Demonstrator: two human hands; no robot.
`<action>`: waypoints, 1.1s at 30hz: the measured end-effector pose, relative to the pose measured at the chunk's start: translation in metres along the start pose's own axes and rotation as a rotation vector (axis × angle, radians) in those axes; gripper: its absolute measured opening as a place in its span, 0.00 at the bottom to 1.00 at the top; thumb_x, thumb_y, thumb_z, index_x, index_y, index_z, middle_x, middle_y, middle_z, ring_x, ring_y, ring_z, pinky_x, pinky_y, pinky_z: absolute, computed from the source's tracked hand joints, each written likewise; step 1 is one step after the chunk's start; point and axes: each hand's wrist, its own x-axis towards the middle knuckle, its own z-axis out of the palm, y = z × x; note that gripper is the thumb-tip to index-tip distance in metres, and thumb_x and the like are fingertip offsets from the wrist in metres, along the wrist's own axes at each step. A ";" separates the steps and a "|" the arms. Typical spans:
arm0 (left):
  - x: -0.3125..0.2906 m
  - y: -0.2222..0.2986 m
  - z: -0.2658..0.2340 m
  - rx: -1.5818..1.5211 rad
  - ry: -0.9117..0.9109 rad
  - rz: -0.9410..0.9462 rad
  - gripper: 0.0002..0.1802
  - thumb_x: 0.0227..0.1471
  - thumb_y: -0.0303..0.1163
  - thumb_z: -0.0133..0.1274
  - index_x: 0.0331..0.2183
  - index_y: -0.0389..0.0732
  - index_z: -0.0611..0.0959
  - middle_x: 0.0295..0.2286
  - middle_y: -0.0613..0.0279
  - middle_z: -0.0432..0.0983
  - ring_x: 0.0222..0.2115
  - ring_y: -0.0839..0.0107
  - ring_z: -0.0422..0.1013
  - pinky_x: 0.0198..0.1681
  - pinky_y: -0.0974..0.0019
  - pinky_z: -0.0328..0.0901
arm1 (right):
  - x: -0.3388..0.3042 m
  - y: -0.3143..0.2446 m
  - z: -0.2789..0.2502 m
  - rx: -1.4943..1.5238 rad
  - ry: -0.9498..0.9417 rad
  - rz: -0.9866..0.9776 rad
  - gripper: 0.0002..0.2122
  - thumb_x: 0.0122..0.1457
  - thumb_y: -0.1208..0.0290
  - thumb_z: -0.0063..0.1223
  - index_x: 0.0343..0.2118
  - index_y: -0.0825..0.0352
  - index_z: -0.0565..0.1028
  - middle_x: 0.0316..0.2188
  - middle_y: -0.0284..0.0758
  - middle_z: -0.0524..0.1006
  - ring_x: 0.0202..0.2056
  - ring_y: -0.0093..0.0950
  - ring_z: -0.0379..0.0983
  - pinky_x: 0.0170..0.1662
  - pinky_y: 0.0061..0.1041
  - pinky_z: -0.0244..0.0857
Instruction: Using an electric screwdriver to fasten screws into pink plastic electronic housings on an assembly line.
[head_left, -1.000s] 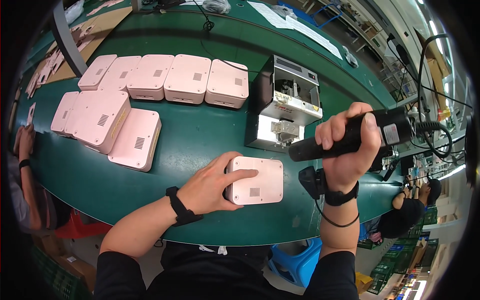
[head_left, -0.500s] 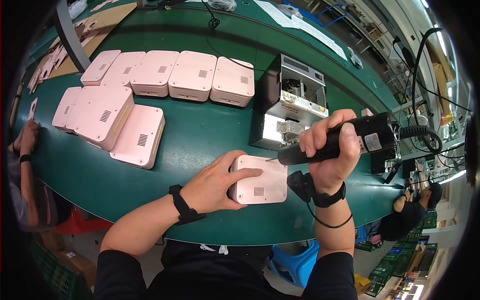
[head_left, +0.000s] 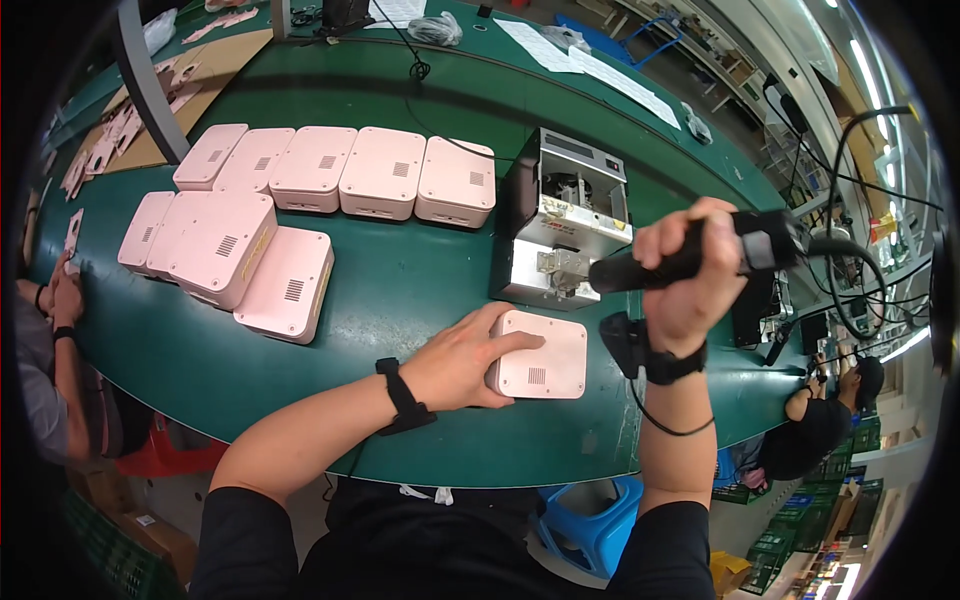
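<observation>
A light pink square box (head_left: 556, 352) with rounded corners, corner screw holes and a slotted vent lies flat on the green table. Around its left side my left hand (head_left: 462, 358) is closed, the index finger resting on top. My right hand (head_left: 690, 255) grips a black electric screwdriver (head_left: 670, 262) above and to the right of the box. Its nose points left, at the screw feeder (head_left: 553, 268), a black and silver machine with an open top. The bit is not clearly visible, so I cannot tell whether it touches the feeder.
Several similar pink boxes (head_left: 391, 170) stand in a row at the back left, and more (head_left: 288, 285) lie in front, partly stacked. A grey post (head_left: 150, 85) rises at far left. A cable (head_left: 868, 262) trails from the screwdriver. Another person's hands (head_left: 68, 292) are at the left edge.
The screwdriver has lifted off the box and moved up and right to the feeder. My left hand and the box have shifted slightly right in view.
</observation>
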 end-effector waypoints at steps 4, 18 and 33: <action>0.013 -0.002 0.006 0.010 -0.012 0.034 0.41 0.33 0.36 0.69 0.53 0.56 0.75 0.54 0.51 0.59 0.54 0.51 0.63 0.55 0.54 0.65 | 0.002 -0.002 -0.004 -0.041 -0.032 0.075 0.12 0.64 0.58 0.41 0.36 0.64 0.67 0.17 0.32 0.66 0.16 0.25 0.62 0.24 0.27 0.60; 0.013 -0.004 0.011 -0.015 0.024 0.014 0.42 0.32 0.35 0.70 0.53 0.56 0.75 0.55 0.50 0.60 0.56 0.49 0.62 0.56 0.54 0.64 | -0.033 0.001 0.018 0.100 -0.137 0.171 0.12 0.63 0.58 0.42 0.36 0.63 0.64 0.17 0.32 0.65 0.15 0.24 0.60 0.23 0.27 0.59; 0.004 -0.003 0.007 0.008 0.049 0.023 0.41 0.32 0.34 0.71 0.52 0.55 0.76 0.54 0.50 0.60 0.55 0.49 0.63 0.56 0.54 0.64 | -0.031 -0.004 0.025 0.150 -0.111 0.218 0.11 0.62 0.60 0.43 0.36 0.64 0.65 0.17 0.32 0.64 0.16 0.24 0.58 0.24 0.27 0.59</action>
